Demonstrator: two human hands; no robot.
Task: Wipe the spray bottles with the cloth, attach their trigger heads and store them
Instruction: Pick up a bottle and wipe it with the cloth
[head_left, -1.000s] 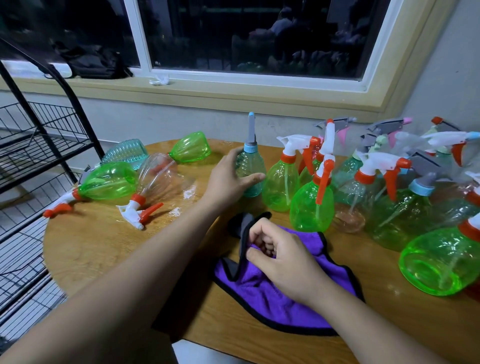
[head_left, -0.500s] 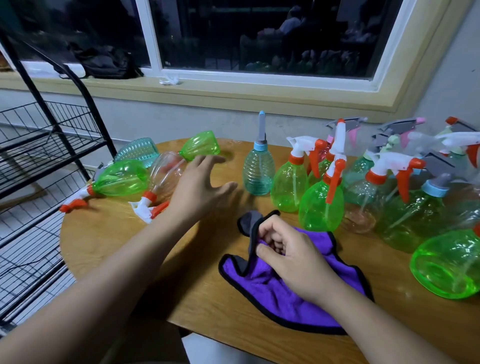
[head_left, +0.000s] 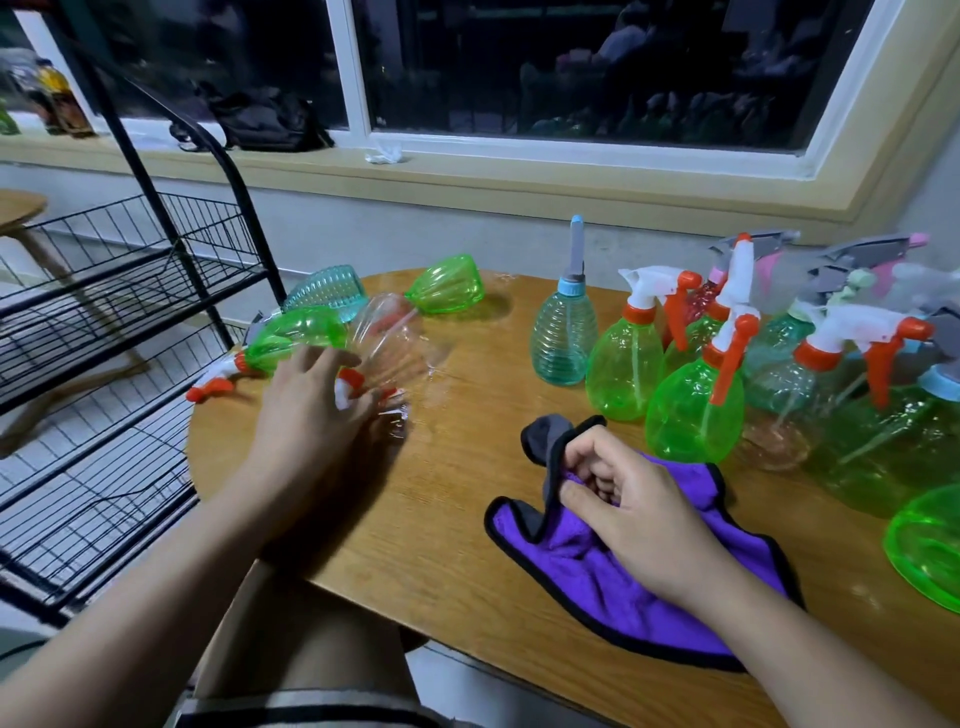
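Left hand (head_left: 311, 415): fingers spread and relaxed over the trigger head (head_left: 343, 392) of a clear spray bottle (head_left: 395, 338) lying on its side, table left | Right hand (head_left: 628, 499): fingers curled, pinching a fold of the purple cloth (head_left: 649, 603) on the wooden table (head_left: 457, 530) | Green spray bottle (head_left: 691, 415): upright, just behind the cloth

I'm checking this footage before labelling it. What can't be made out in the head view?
Head view only:
The left hand is motion-blurred; whether its fingers grip the clear bottle is unclear.
That bottle's trigger head is mostly hidden behind that hand.
The green bottle at lower right is cut off by the frame edge.
The cloth is partly covered by the right hand.
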